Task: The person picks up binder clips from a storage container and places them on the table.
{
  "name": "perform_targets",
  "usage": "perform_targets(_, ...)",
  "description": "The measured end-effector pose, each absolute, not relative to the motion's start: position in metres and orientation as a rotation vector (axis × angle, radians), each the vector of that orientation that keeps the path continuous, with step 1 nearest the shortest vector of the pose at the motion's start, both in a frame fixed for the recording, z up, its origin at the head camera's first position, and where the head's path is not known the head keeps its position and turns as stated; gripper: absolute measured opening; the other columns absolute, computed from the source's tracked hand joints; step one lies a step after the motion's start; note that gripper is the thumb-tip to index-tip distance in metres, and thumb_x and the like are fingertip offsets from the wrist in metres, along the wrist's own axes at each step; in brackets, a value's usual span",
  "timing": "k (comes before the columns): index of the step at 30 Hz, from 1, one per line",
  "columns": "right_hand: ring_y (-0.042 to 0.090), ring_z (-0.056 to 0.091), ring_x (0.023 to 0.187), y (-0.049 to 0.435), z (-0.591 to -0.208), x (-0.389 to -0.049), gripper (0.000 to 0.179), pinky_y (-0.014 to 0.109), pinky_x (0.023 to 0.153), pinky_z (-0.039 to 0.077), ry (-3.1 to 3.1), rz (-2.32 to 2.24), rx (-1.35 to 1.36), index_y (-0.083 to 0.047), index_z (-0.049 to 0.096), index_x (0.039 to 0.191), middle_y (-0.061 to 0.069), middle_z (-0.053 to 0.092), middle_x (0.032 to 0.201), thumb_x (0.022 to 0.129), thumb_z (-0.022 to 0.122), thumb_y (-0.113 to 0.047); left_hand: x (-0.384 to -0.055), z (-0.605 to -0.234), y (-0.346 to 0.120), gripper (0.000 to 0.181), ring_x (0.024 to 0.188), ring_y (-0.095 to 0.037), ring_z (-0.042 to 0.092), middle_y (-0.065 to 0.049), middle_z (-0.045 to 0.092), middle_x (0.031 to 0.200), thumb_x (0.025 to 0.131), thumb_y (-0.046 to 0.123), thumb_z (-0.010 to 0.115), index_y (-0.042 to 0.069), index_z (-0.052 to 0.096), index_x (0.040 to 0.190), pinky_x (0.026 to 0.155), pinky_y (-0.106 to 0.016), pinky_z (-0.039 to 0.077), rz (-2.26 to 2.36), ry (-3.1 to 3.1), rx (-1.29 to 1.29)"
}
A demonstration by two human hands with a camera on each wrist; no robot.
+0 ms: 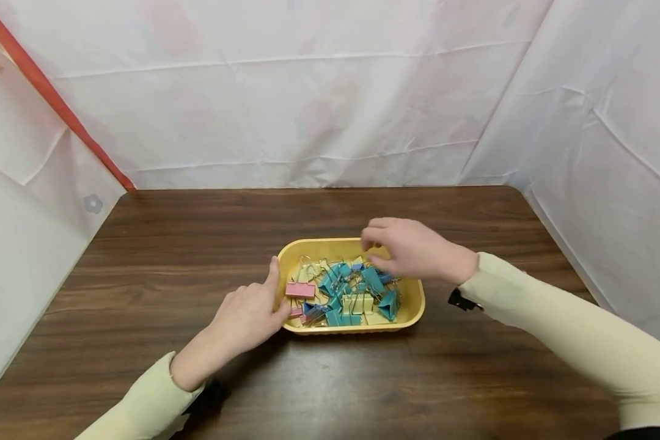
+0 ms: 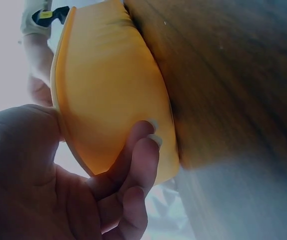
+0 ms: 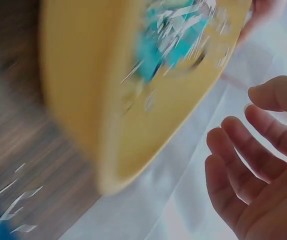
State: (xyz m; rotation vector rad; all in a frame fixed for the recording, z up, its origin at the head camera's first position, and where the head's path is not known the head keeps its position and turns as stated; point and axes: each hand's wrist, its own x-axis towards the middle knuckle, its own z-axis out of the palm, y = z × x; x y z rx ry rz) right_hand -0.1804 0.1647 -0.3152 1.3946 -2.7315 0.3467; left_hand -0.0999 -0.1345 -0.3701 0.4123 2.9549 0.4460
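Observation:
A yellow plastic tray (image 1: 415, 302) holds a jumble of binder clips in teal, pink, pale yellow and blue. My left hand (image 1: 250, 311) grips its left end. In the left wrist view the thumb goes over the rim of the tray (image 2: 103, 75) and the fingers bend against its outer wall. Above the far right part of the tray is my right hand (image 1: 409, 247), its fingers loosely curled. The right wrist view shows nothing between the fingers of that hand (image 3: 263, 155), apart from the teal clips (image 3: 171, 37).
The tray stands on a dark brown wooden table (image 1: 170, 244). White cloth (image 1: 308, 110) hangs behind and at both sides, with a red strip (image 1: 60, 98) at the left. A blue piece with shiny wires (image 3: 3, 215) shows, cut off, at the right wrist view's lower left corner.

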Motion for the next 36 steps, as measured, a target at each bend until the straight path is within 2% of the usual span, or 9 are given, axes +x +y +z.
perform_targets(5,0.011,0.058,0.083,0.126,-0.314,-0.167,0.013,0.031,0.073,0.051,-2.693,0.227,1.64,-0.013,0.067,0.105,-0.001,0.063,0.101,0.093,0.066,-0.02,-0.1,-0.37,-0.136,0.083,0.044,-0.017,0.039,0.0,0.044,0.054,0.091,0.03,0.058,-0.008,0.019,0.154,0.043,-0.034,0.032,0.462,2.954,0.414)
perform_targets(14,0.01,0.06,0.089,0.078,-0.323,-0.151,0.037,0.026,0.075,0.051,-2.628,0.053,1.934,-0.016,0.066,0.13,-0.002,0.065,0.108,0.092,0.066,-0.017,-0.097,-0.372,-0.14,0.08,0.043,-0.015,0.036,0.001,0.043,0.054,0.092,0.028,0.056,-0.009,0.021,0.154,0.041,-0.033,0.032,0.491,2.98,0.435)
perform_targets(18,0.009,0.063,0.091,0.068,-0.329,-0.148,0.033,0.024,0.077,0.051,-2.575,0.03,1.967,-0.016,0.069,0.125,-0.003,0.066,0.11,0.092,0.067,-0.016,-0.097,-0.373,-0.139,0.08,0.043,-0.015,0.036,0.001,0.043,0.054,0.092,0.028,0.056,-0.009,0.02,0.154,0.042,-0.033,0.033,0.52,2.978,0.447)
perform_targets(24,0.005,0.061,0.081,0.064,-0.336,-0.146,0.014,0.024,0.074,0.051,-2.577,0.034,1.982,-0.018,0.076,0.105,-0.008,0.065,0.095,0.093,0.071,-0.023,-0.099,-0.374,-0.138,0.083,0.045,-0.014,0.044,0.006,0.049,0.054,0.092,0.025,0.055,-0.009,0.013,0.155,0.046,-0.034,0.038,0.582,2.922,0.45)
perform_targets(28,0.006,0.057,0.073,0.065,-0.335,-0.148,0.006,0.021,0.07,0.049,-2.608,0.059,1.957,-0.018,0.074,0.098,-0.008,0.061,0.087,0.094,0.069,-0.02,-0.099,-0.373,-0.138,0.084,0.045,-0.013,0.047,0.01,0.051,0.053,0.092,0.024,0.055,-0.009,0.011,0.155,0.047,-0.035,0.041,0.597,2.903,0.447)
perform_targets(34,0.009,0.053,0.069,0.076,-0.325,-0.155,0.032,0.02,0.064,0.045,-2.592,0.135,1.915,-0.016,0.072,0.122,-0.003,0.06,0.091,0.092,0.063,-0.007,-0.099,-0.373,-0.138,0.084,0.043,-0.014,0.044,0.005,0.05,0.054,0.094,0.025,0.055,-0.009,0.009,0.155,0.042,-0.034,0.037,0.589,2.894,0.452)
perform_targets(36,0.009,0.051,0.07,0.083,-0.32,-0.158,0.034,0.021,0.065,0.044,-2.593,0.195,1.903,-0.015,0.072,0.122,-0.002,0.06,0.093,0.092,0.061,-0.006,-0.099,-0.374,-0.137,0.084,0.041,-0.014,0.042,0.003,0.048,0.054,0.094,0.025,0.055,-0.008,0.009,0.155,0.04,-0.033,0.034,0.591,2.892,0.443)
